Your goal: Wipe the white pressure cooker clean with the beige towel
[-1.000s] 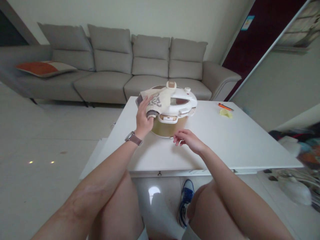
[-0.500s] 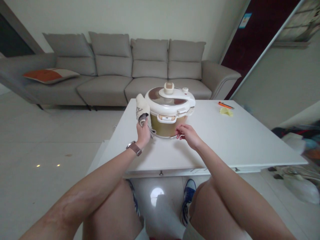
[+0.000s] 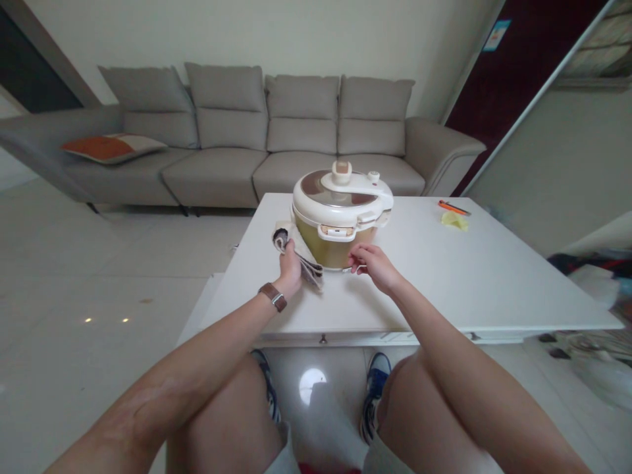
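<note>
A white and gold electric pressure cooker [image 3: 336, 210] with its lid on stands on the white table [image 3: 444, 283]. My left hand [image 3: 290, 266] grips a rolled beige cloth [image 3: 310, 268] with a dark pattern. The cloth lies along the cooker's lower left side, its far end resting against the gold wall. At the front right of the cooker's base is my right hand [image 3: 370, 264], its fingers curled and pinched close to the bottom rim. What those fingers hold, if anything, is too small to make out.
An orange utility knife [image 3: 453, 208] and a crumpled yellow piece [image 3: 454, 220] lie on the table's right side. Behind it stands a grey sofa [image 3: 296, 164] with an orange and white cushion [image 3: 111, 148]. Drawers with small knobs [image 3: 323, 339] run below the front edge.
My left hand has turned the cloth and brought it lower along the cooker, from upright to slanting toward the base. The right hand stays at the base. The view has shifted slightly.
</note>
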`<state>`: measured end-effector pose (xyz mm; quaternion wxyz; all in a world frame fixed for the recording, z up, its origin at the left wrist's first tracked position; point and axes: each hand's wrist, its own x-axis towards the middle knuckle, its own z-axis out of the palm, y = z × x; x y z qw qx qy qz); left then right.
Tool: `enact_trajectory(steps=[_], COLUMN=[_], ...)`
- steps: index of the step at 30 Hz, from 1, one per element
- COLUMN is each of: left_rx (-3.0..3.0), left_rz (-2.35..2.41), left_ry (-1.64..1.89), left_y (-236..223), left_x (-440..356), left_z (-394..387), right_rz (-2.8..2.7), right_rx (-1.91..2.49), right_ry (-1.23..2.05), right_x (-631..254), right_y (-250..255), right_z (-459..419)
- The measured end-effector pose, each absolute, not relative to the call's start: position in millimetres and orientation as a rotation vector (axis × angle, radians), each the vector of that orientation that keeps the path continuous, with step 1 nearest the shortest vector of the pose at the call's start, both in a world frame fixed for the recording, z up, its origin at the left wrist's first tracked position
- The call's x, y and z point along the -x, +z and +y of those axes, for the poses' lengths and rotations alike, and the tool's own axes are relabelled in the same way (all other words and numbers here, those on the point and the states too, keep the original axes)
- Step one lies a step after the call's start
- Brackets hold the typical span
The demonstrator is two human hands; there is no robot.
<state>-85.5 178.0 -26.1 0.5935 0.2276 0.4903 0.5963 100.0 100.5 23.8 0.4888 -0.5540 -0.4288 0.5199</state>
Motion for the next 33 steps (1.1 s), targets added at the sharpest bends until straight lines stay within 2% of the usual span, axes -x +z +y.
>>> enact_trajectory(steps=[7, 11, 16, 22, 33], left_rx=[-1.017, -1.206, -0.996, -0.619, -0.789], left_rz=[1.098, 0.994, 1.143, 1.221, 1.184], left_ry=[1.625, 1.627, 1.635, 1.461, 1.491], left_y=[-11, -4, -13, -27, -29], left_x=[83, 83, 72, 61, 60], left_z=[148, 142, 150, 146, 131], right_rz=[-1.049, -1.053, -1.058, -1.005, -0.992], right_rx=[1.347, 1.343, 1.348, 1.296, 1.148], right_ry=[1.262, 1.263, 1.265, 1.235, 1.205], right_x=[-101, -101, -101, -102, -96], right_y=[28, 27, 23, 23, 21], right_z=[98, 98, 100, 100, 114])
